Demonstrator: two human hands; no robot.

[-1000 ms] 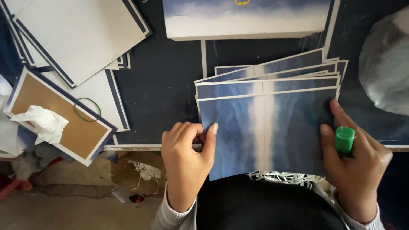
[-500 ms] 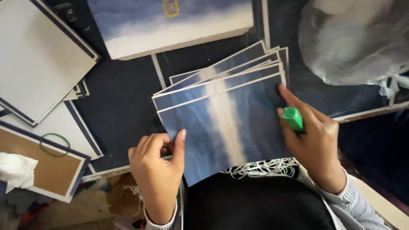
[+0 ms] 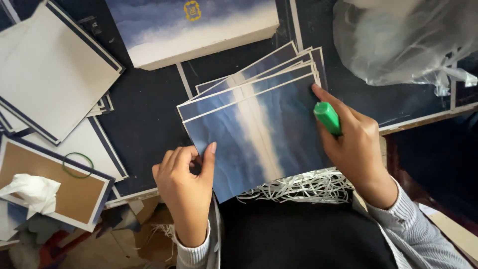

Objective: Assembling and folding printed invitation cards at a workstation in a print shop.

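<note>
A bare strip of dark tabletop (image 3: 144, 114) is lying open left of the fanned sheets (image 3: 259, 124); a box (image 3: 199, 30) is blocking far, a plastic bag (image 3: 398, 40) right.

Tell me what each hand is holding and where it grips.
Left hand pinches the blue sheets' lower left edge; right hand holds a green marker against their right edge.
</note>
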